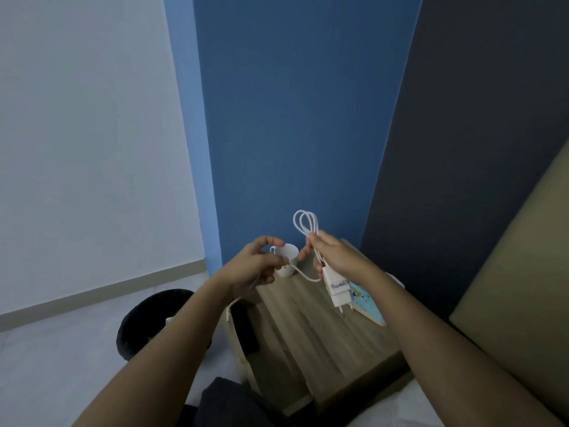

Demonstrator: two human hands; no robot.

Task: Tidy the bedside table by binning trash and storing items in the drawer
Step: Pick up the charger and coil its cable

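Observation:
My right hand (334, 255) grips a white charger cable, coiled into loops (304, 223) that stick up above my fingers. The white charger plug (338, 291) hangs below that hand. My left hand (257, 265) pinches the loose run of the same cable, which sags between the two hands. Both hands hover over the wooden bedside table (308, 328). A white mug (288, 260) stands at the table's back, partly hidden by my left hand. A light-blue patterned book (366, 303) lies on the table's right side under my right wrist.
A black round bin (154, 322) stands on the pale floor left of the table. The table's left side shows a dark opening (246, 328). A blue wall is behind, a dark panel and a tan headboard (523, 288) to the right.

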